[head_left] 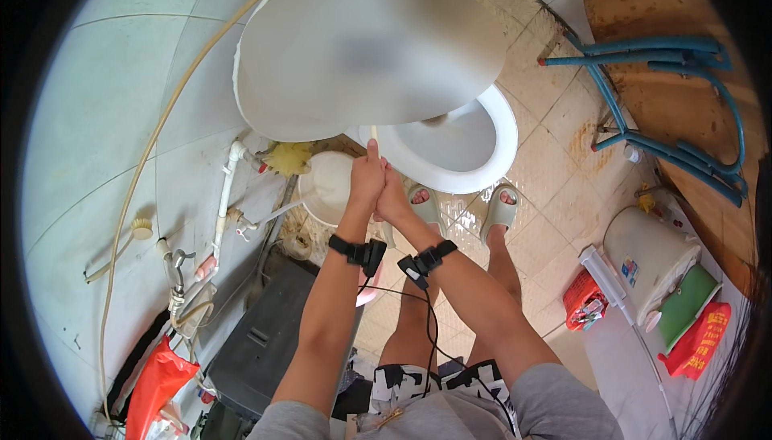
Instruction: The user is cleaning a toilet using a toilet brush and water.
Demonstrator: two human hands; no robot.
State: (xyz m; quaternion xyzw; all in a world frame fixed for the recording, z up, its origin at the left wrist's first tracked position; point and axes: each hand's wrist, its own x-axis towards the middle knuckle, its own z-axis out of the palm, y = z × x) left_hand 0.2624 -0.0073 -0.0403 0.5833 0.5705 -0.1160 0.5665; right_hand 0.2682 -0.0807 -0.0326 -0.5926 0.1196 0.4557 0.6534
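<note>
A person's left hand (367, 178) and right hand (392, 199) are clasped together, fingers wrapped around a thin pale stick (373, 132); its visible piece is just left of the toilet (507, 130). A white bucket (322, 187) stands left of the toilet, a blue metal frame (611, 102) to its right.

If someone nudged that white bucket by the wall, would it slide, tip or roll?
The white bucket might slide fairly easily, as the tile floor looks shiny. Knocked over, it would probably roll, given its round rim. Its plain, plastic-looking wall suggests little weight if empty.
</note>
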